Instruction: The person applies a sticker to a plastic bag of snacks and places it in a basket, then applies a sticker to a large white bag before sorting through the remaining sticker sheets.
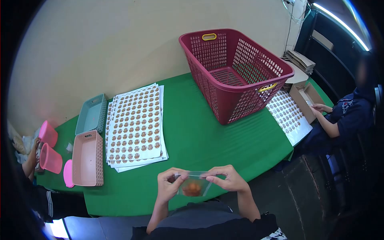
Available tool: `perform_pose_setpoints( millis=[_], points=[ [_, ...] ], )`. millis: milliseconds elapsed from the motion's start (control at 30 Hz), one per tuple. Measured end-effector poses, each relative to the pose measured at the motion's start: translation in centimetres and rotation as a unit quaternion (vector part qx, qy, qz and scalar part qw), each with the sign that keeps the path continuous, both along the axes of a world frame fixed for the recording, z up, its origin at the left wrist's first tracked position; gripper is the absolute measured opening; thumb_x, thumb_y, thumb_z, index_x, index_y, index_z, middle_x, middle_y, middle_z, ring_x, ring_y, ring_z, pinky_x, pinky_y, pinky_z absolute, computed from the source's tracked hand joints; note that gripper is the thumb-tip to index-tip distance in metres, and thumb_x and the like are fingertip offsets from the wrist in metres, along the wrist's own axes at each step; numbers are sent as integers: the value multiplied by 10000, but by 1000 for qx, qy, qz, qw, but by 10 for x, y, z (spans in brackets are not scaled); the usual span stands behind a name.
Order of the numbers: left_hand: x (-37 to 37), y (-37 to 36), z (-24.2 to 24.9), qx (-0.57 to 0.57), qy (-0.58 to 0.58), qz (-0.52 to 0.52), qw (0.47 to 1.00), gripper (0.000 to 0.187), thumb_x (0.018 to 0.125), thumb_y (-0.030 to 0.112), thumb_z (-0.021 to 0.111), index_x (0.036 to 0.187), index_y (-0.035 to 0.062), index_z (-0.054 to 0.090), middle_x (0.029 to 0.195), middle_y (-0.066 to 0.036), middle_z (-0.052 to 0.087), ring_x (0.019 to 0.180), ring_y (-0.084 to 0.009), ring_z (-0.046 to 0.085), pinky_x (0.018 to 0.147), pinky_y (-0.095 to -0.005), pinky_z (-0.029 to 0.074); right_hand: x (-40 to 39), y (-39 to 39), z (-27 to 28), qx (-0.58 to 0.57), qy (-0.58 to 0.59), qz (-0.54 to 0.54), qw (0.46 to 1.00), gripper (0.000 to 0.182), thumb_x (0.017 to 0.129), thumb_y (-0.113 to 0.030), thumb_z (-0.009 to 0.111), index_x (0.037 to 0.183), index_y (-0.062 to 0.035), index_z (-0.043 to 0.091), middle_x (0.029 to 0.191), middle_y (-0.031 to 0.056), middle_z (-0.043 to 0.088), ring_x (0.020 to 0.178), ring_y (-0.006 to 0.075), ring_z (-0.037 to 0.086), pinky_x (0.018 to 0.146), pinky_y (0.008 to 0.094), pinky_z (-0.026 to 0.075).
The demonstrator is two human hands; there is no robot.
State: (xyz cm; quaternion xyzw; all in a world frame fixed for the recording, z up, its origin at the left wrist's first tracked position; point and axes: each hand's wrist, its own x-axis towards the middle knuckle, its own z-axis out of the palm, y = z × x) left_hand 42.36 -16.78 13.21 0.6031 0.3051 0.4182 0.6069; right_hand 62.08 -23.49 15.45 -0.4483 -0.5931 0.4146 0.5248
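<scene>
Between my two hands is a small clear plastic pouch (pixel 193 187) with an orange-brown patch showing in its lower part. My left hand (pixel 170 184) pinches its upper left corner between thumb and fingers. The upper right corner is gripped the same way by my right hand (pixel 228 179). The pouch hangs upright in front of my body, at the near edge of the green table. Whether the orange-brown patch is a label or the contents, I cannot tell.
Sticker sheets (pixel 136 124) with rows of round brown labels lie stacked on the green tablecloth (pixel 192 144). Left of them are a teal basket (pixel 91 114), a pink basket (pixel 88 160) and pink tubs (pixel 51 159). A large maroon basket (pixel 224 86) stands behind. People work at both sides, one holding a cardboard box (pixel 307 100).
</scene>
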Motion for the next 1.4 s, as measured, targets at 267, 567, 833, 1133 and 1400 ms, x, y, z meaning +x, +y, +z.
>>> perform_pose_setpoints(
  millis=[267, 567, 833, 1133, 1400],
  points=[
    [-6, 3, 5, 14, -38, -68, 997, 551, 715, 79, 656, 1204, -15, 420, 1183, -159, 465, 1127, -254, 448, 951, -355, 352, 1, -3, -6, -63, -75, -272, 957, 217, 866, -191, 484, 813, 19, 505, 571, 77, 542, 489, 102, 492, 443, 251, 382],
    [-1, -11, -17, 88, -17, -31, 996, 623, 757, 316, 631, 1228, -23, 407, 1186, -180, 478, 1113, -275, 458, 929, -372, 352, -48, -17, 6, -12, -25, -50, 998, 290, 844, -217, 513, 1034, 3, 507, 1148, 188, 489, 1053, 244, 494, 908, 331, 369],
    [-20, -27, -4, 3, -37, -55, 998, 270, 883, 179, 459, 1015, -40, 546, 858, -126, 611, 811, -161, 582, 741, -280, 450, -68, -12, -18, -12, 109, -172, 979, 147, 790, -118, 597, 884, -17, 546, 827, 41, 543, 810, 121, 520, 757, 285, 413],
    [-15, -26, -7, -72, -89, -45, 992, 194, 839, 104, 536, 980, -28, 512, 840, -81, 578, 742, -132, 582, 692, -257, 462, -73, -18, -28, -64, 219, -120, 966, 147, 861, -154, 515, 805, -24, 553, 789, 33, 564, 722, 92, 538, 660, 232, 440],
    [-1, -24, -5, -141, 51, -215, 965, 306, 800, 147, 615, 1030, -25, 510, 857, -68, 583, 693, -96, 564, 575, -216, 477, -45, -11, -24, 44, 393, -261, 881, 212, 852, -223, 533, 863, -12, 506, 756, 55, 555, 685, 123, 555, 589, 248, 456]
  ],
)
